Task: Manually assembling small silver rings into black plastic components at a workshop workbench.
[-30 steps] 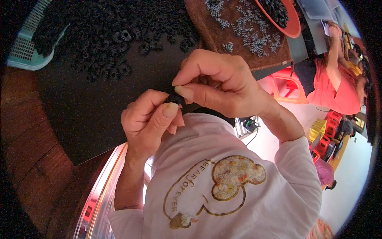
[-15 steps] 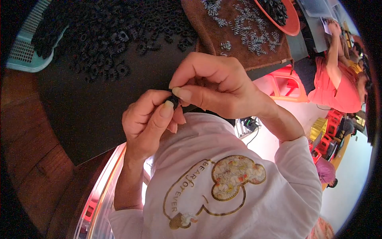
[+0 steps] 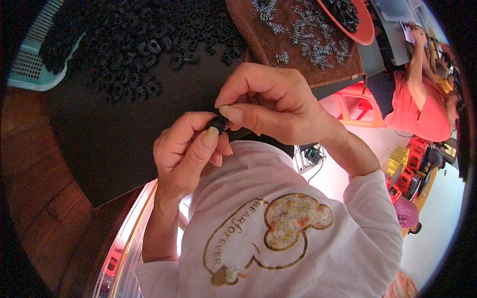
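Observation:
Between the thumb and fingers of my left hand (image 3: 181, 156) is a small, rounded black plastic piece (image 3: 215, 124). My right hand (image 3: 271, 107) is closed in a pinch, thumb against index finger, at the upper right side of that piece. Whatever those right fingertips grip is hidden. Both hands are held above the near edge of the black tabletop (image 3: 114, 154), in front of my white shirt. Beyond them lies a large heap of small black plastic pieces with holes (image 3: 134, 54).
Many small metal springs (image 3: 318, 37) lie on a brown cloth (image 3: 253, 37) at the far right. An orange-red bowl (image 3: 365, 32) of dark parts is beside them. A teal basket (image 3: 30, 67) stands far left. A red stool (image 3: 360, 107) and a person in red (image 3: 417, 107) are to the right.
My right fingertips have shifted slightly right, and more of the black piece shows between the hands. My left hand has hardly moved.

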Motion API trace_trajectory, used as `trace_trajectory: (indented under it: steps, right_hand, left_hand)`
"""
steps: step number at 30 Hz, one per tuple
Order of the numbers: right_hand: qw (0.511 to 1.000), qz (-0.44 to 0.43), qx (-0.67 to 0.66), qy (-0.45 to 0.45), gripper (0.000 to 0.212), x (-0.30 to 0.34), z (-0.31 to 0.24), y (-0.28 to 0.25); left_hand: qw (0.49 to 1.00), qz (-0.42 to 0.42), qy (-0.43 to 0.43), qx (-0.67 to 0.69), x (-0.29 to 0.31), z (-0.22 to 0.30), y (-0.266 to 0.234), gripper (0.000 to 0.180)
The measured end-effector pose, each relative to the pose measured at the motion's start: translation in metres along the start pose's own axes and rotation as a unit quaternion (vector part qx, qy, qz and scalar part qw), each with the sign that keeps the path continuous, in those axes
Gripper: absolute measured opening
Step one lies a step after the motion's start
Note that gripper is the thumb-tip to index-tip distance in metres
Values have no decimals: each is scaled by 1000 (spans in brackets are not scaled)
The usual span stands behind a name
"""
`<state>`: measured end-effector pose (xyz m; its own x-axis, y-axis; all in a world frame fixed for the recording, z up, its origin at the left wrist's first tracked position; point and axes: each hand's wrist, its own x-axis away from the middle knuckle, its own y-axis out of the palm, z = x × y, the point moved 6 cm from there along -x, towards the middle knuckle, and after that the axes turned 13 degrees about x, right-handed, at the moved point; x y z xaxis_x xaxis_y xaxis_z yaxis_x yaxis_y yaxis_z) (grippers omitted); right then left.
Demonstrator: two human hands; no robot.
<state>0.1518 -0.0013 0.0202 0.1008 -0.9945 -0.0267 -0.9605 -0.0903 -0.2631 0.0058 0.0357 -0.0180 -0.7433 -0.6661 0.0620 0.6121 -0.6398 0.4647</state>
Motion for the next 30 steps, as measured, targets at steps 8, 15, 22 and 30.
trace_trajectory:
  steps: [8,15,22,30]
  right_hand:
    - [1000,-3,-25,7,6,-1,12,-6]
    - [999,7,-50,-9,6,2,26,-9]
    - [1000,17,-22,2,6,4,19,-7]
    - [1000,18,-16,17,6,10,17,-1]
  left_hand:
    - [1000,3,-9,3,-8,-10,1,23]
    - [1000,5,-4,11,-14,-26,1,23]
    - [1000,4,5,-5,-10,-16,4,22]
    - [1000,13,16,2,-4,-17,2,22]
